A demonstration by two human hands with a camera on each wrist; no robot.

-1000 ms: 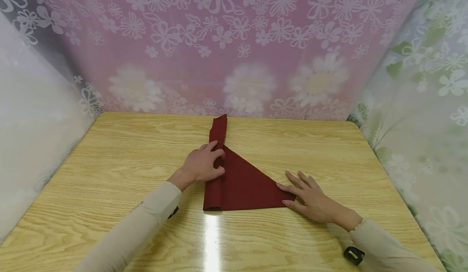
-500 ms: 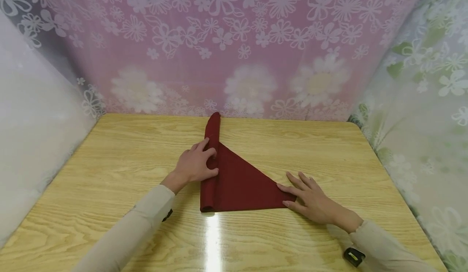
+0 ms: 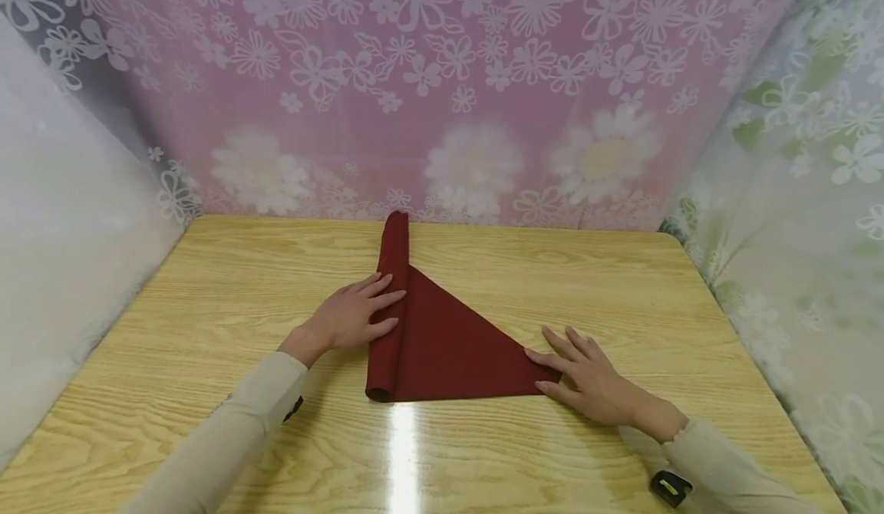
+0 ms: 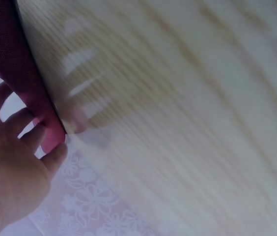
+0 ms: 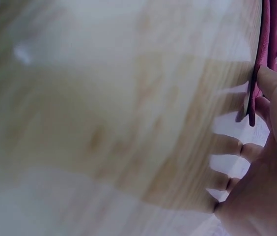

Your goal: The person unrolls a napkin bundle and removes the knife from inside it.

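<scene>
A dark red cloth (image 3: 456, 345) lies on the wooden table, its left side rolled into a tube (image 3: 395, 242) that runs from front to back. The flat part tapers to a point at the right. My left hand (image 3: 348, 314) rests on the middle of the roll with its fingers extended across the top; in the left wrist view the fingers lie along the red cloth (image 4: 15, 64). My right hand (image 3: 587, 380) is spread over the pointed right corner, thumb and index finger on the cloth and the other fingers on the table. In the right wrist view the thumb touches the cloth edge (image 5: 262, 54).
The wood-grain table (image 3: 262, 268) has rounded back corners. A pink flowered curtain (image 3: 345, 138) hangs behind it, with pale flowered sheets at both sides. A black wrist device (image 3: 670, 488) sits by the right sleeve, and light glares off the table's front.
The left hand and the rolled edge have shifted left, and the roll looks rounder. The left fingers went from curled to laid out over it. The right hand has stayed at the corner.
</scene>
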